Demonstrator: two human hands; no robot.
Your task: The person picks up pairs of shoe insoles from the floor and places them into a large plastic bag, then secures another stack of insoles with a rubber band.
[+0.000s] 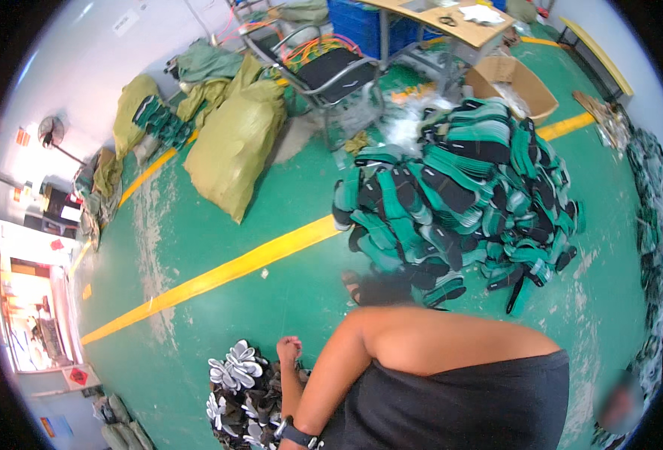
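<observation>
My left hand (290, 349) is at the lower middle, its fingers curled in. What it holds, if anything, is too small to make out. Close by at its left and below lies a heap of white and dark sole-shaped pieces (235, 369). In front of the left forearm crosses my bare right arm (335, 379), bent at the elbow, with a dark watch (295, 433) at its wrist. My right hand is beyond the lower edge. Above the elbow spreads a large pile of green and black sole-shaped pieces (451, 191), many in stacks.
A yellow-green sack (237, 139) stands on the green floor, which a yellow line (219, 281) crosses. A chair (339, 75), a table (463, 26) and an opened carton (526, 86) stand beyond. Bundled stacks (650, 225) line the right wall. A sandalled foot (352, 287) shows near the pile.
</observation>
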